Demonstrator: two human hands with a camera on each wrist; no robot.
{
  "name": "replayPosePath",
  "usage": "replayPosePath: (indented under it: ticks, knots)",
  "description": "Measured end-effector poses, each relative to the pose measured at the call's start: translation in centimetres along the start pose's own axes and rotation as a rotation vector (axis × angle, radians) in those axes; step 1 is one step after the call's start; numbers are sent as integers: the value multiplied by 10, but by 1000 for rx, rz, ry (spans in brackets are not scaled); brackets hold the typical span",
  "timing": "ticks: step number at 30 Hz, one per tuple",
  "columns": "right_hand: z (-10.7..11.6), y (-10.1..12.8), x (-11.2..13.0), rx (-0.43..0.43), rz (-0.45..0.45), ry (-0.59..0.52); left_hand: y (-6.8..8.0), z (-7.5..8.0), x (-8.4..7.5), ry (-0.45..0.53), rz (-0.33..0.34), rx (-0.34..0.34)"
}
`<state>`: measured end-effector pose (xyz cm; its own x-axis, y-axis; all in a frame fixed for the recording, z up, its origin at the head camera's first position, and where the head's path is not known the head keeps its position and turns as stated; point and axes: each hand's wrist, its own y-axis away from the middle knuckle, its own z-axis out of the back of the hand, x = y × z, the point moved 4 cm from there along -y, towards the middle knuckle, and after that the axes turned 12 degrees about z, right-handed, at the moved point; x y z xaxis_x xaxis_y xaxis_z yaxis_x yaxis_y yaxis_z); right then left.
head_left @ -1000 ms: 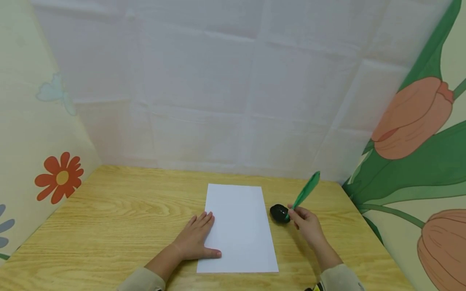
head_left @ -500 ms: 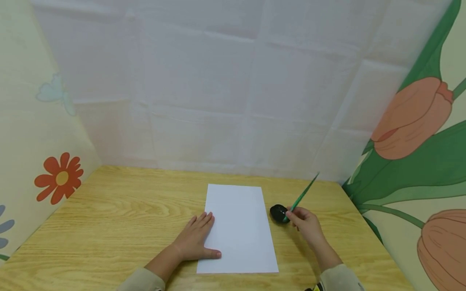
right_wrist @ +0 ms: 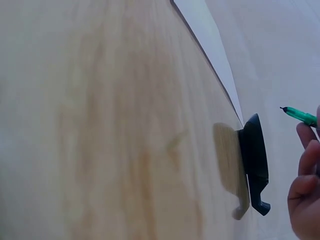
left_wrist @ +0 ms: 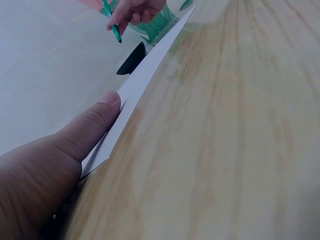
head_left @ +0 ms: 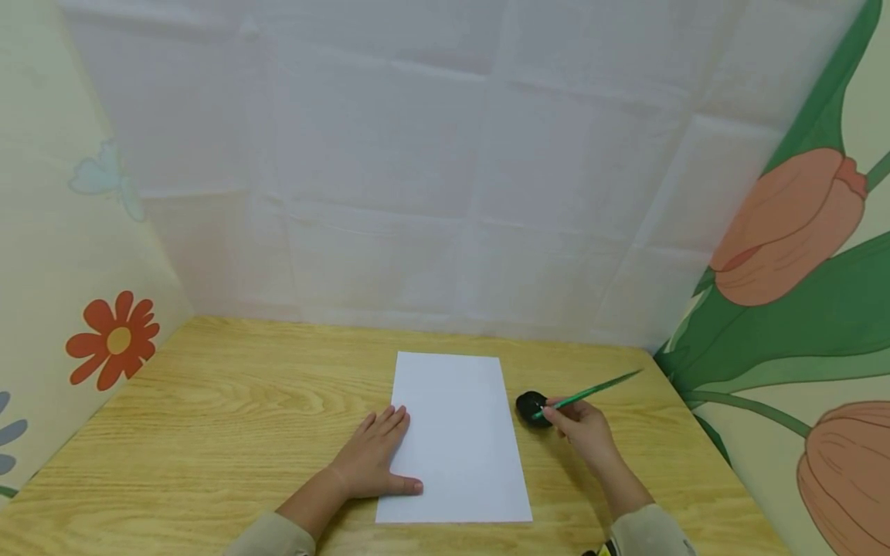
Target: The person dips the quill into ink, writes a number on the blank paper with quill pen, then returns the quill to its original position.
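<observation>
On the tabletop lies a white sheet of paper (head_left: 462, 440). My left hand (head_left: 371, 457) rests on its left edge with spread fingers; the thumb (left_wrist: 97, 117) lies along the sheet in the left wrist view. To the right of the sheet, my right hand (head_left: 589, 434) pinches a green feather pen (head_left: 599, 388), plume slanting up to the right. The pen's dark tip (right_wrist: 284, 109) shows above and apart from a small black dish (right_wrist: 255, 155) in the right wrist view. This dish has a short bent handle; from the head, the pen overlaps it.
The wood-grain table (head_left: 229, 417) reaches back to a creased white cloth (head_left: 389, 177). Upright panels with painted flowers flank it, a red flower (head_left: 114, 340) on the left and a pink tulip (head_left: 789, 224) on the right.
The feather pen has tipped over: its plume has swung down to the right, and its lower end has shifted left over the dish. My left hand and the paper have stayed put.
</observation>
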<state>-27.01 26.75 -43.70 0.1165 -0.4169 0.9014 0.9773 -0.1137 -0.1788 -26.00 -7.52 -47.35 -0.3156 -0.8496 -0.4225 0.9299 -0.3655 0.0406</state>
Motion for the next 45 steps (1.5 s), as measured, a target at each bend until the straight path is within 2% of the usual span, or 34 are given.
replayPosePath:
  ticks: [10,18,31,45]
  knots:
    - [0,-5,-5,54,-21,-1,-1,0,0,3,-5,-4]
    - [0,-7,-6,27,-17,41,0,-1,1,1,-10,-5]
    - [0,-19,-15,44,-6,145,0,0,0,-8,-9,-13]
    - [-2,-25,-15,31,41,190,1,1,-2,-6,-7,-6]
